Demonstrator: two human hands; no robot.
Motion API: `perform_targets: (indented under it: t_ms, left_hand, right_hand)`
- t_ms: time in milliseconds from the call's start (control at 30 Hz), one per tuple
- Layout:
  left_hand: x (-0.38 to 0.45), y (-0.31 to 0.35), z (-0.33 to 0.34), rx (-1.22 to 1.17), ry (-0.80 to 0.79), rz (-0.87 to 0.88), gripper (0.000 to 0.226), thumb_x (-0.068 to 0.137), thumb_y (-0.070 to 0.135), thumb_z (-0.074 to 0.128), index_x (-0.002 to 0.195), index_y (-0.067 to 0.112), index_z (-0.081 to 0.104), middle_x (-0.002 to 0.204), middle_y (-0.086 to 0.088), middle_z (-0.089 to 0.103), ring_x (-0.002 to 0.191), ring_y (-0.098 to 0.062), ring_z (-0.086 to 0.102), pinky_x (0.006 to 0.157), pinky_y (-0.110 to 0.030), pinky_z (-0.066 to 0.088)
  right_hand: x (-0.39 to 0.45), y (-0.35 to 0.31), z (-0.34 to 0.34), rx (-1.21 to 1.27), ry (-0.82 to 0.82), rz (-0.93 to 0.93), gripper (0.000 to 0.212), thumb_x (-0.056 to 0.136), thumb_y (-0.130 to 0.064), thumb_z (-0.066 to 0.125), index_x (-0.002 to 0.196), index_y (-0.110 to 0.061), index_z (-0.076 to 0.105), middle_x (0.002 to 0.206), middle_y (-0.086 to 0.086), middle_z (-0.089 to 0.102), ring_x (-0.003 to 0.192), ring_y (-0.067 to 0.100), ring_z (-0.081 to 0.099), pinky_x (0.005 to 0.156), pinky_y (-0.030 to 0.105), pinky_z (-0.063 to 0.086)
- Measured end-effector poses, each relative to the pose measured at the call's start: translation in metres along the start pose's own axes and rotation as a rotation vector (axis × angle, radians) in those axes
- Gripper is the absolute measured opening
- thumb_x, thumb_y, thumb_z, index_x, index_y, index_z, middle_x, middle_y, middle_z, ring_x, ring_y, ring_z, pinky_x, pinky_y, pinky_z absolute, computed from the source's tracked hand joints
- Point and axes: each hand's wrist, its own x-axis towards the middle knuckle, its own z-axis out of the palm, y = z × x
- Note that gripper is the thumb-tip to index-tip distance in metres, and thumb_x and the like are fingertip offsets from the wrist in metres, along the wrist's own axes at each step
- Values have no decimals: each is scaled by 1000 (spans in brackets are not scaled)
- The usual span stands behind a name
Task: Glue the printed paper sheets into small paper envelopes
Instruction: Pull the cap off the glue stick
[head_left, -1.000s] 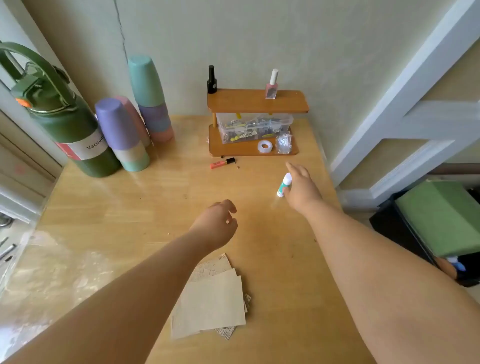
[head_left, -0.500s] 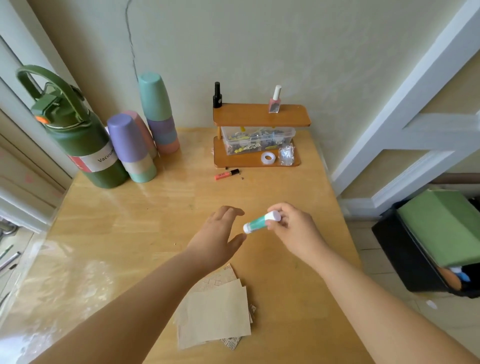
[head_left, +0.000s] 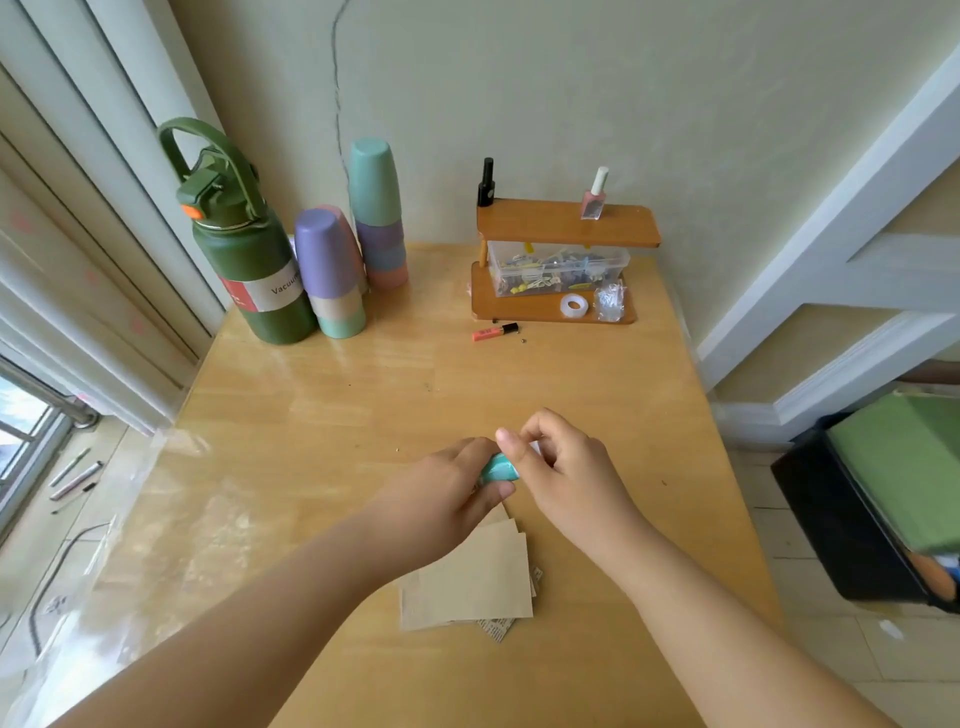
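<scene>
- My left hand (head_left: 447, 488) grips the glue stick's (head_left: 497, 467) teal body; my right hand (head_left: 563, 467) pinches its cap end
- Stick's long axis runs 8 to 2 o'clock, above the paper sheets (head_left: 467, 582)

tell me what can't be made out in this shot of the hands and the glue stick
Head view only:
- Glue stick: its cap end sits inside the right hand and the other end inside the left hand, so cap on or off is unclear.
- Paper sheets: the left forearm covers the far part; their count and print are unreadable.
- Clear box on the wooden shelf: contents too small to name.
</scene>
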Motion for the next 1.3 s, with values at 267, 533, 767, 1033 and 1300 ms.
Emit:
perform_targets:
  t_ms: [267, 533, 767, 1033, 1300]
  left_hand:
    - [-15, 10, -16, -145, -10, -12, 39, 91, 55, 34, 101, 21, 49, 72, 14, 45, 65, -4, 46, 57, -16, 35]
    - [-19, 7, -20, -227, -39, -38, 42, 90, 54, 38, 92, 14, 50, 64, 12, 43, 58, -7, 42, 53, -15, 32]
    - [-18, 0, -12, -245, -22, -88, 34, 90, 44, 43, 83, 13, 52, 57, 12, 40, 53, -8, 41, 50, -14, 30]
    - [-7, -28, 15, -264, 25, -111, 33, 89, 53, 47, 75, 23, 50, 53, 15, 46, 46, -7, 40, 46, -14, 28]
    - [-1, -70, 51, -147, 168, -29, 33, 79, 55, 51, 69, 24, 56, 52, 4, 43, 46, -9, 40, 43, -13, 28]
  right_hand:
    - [-4, -19, 4, 68, -7, -115, 35, 93, -19, 50, 63, -17, 32, 53, -2, 32, 49, 9, 26, 45, 21, 23]
    - [0, -10, 10, 134, -44, -123, 30, 88, -25, 45, 62, -20, 32, 55, -6, 33, 53, 11, 31, 50, 29, 27]
    - [3, 1, 23, 140, 24, -120, 30, 89, -24, 45, 62, -18, 31, 54, -8, 34, 52, 8, 29, 49, 26, 27]
    - [15, 35, 48, 162, 150, -148, 32, 89, -22, 48, 62, -14, 32, 52, -5, 30, 49, 6, 26, 46, 20, 25]
    - [36, 86, 68, 210, -3, -211, 42, 80, -60, 47, 61, -23, 38, 54, -7, 38, 52, 12, 35, 50, 28, 31]
